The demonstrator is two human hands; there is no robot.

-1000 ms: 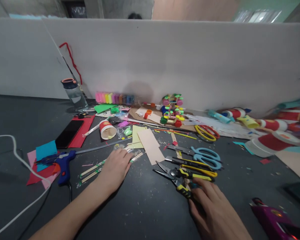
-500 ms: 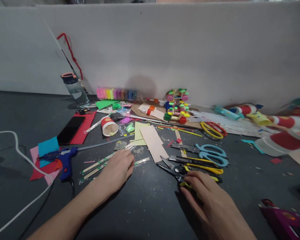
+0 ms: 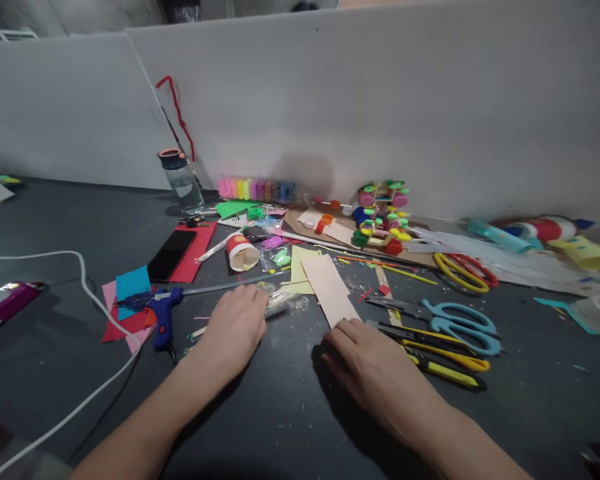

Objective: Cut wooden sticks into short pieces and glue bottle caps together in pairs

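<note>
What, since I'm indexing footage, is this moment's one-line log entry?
left hand: at wrapped sticks | right hand: at near end of pale card | rest: blue glue gun, tipped red cup

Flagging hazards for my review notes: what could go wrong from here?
The glue gun lies with its nozzle over the blue paper; if hot, it might scorch or drip on it.

The blue-handled scissors and yellow cutter lie close beside the right hand and forearm; a careless sweep could nick skin.

The white cable crosses the paper pieces; a snag could drag them.
</note>
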